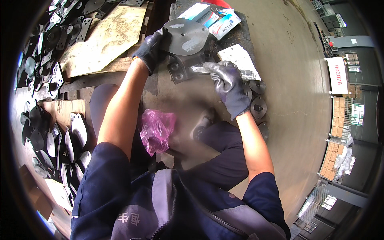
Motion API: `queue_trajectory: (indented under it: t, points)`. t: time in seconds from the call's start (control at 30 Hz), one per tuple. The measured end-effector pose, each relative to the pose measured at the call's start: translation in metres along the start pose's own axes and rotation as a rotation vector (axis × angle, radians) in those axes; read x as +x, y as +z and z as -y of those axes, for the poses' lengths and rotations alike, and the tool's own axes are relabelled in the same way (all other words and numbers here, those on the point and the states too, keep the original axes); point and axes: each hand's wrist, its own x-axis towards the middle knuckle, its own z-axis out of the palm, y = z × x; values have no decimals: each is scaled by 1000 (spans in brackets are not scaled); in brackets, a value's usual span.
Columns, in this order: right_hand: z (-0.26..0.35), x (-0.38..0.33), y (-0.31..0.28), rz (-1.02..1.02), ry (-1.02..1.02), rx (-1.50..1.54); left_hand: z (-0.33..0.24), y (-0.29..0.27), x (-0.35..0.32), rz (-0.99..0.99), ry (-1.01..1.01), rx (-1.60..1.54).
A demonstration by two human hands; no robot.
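1. Two gloved hands work on one round grey metal disc, which sits on one dark square base plate on the floor just ahead of the knees.
2. Three smaller round flanges lie just beside the right hand; one pink plastic bag rests on the lap.
3. The stacked discs at the left are too many and too blurred to count.
4. The left hand grips the disc's left rim.
5. The right hand pinches a thin metal piece; its shape is unclear.
6. The disc is scuffed, with small holes.
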Motion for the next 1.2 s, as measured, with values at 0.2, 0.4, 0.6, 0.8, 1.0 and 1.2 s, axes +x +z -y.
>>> queue_trajectory:
  t: [0.2,0.4,0.6,0.8,1.0,1.2]
  points:
    - [4,5,-5,191,73,-396,1,1,2,-5,-91,-221]
    - [-36,-8,3,67,-84,-703,27,-29,32,-2,393,323]
    - [-32,-1,-8,20,-190,-614,-3,-5,3,39,-55,-64]
    - [-87,-39,7,-225,139,-402,-15,6,-8,87,64,133]
    - [-38,-5,-14,18,103,-172,-16,10,-12,-5,-121,-349]
    - [-23,-8,-9,95,-73,-440,-1,0,1,30,-10,-135]
